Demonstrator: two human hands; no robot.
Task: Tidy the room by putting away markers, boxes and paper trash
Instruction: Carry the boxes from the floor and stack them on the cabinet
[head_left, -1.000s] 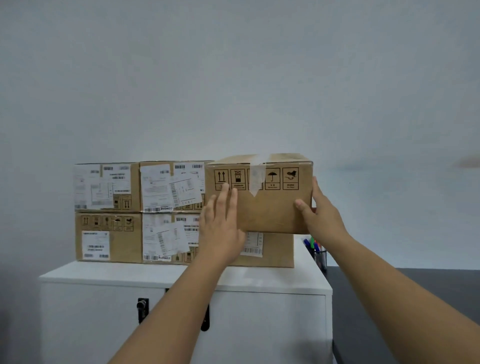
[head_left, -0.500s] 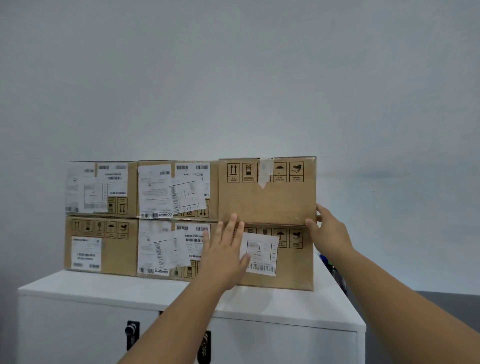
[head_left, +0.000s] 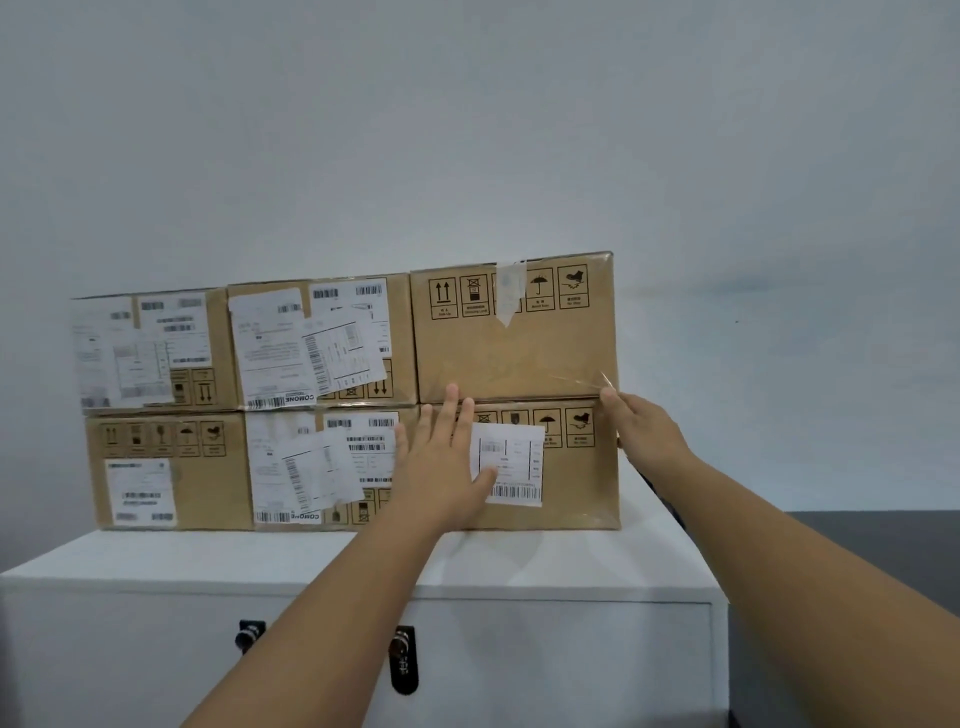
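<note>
- Head view: I saw six cardboard boxes stacked in two rows of three on the white cabinet (head_left: 519, 566), against a plain pale wall (head_left: 467, 130).
- The top right box (head_left: 519, 358) sat squarely on the bottom right box (head_left: 582, 483), its front face plain brown with handling symbols and a strip of torn tape near the upper edge.
- The top middle box (head_left: 400, 332) and the top left box (head_left: 218, 332) were covered in white shipping labels; the print on them was too blurred for me to read beyond barcodes.
- The bottom middle box (head_left: 374, 514) also carried overlapping labels, and the bottom left box (head_left: 197, 483) had one small white label.
- My left hand (head_left: 441, 467) lay flat and spread wide, palm against the front of the bottom right box, with the fingertips (head_left: 452, 395) reaching up to the seam under the top right box and the thumb over a white label (head_left: 519, 452).
- My right hand (head_left: 644, 431) was at the right-hand corner where the two right boxes meet, fingers loosely spread and touching the edge, gripping nothing that I could see.
- Two dark locks (head_left: 404, 660) showed on the cabinet front below, partly hidden by my left forearm.
</note>
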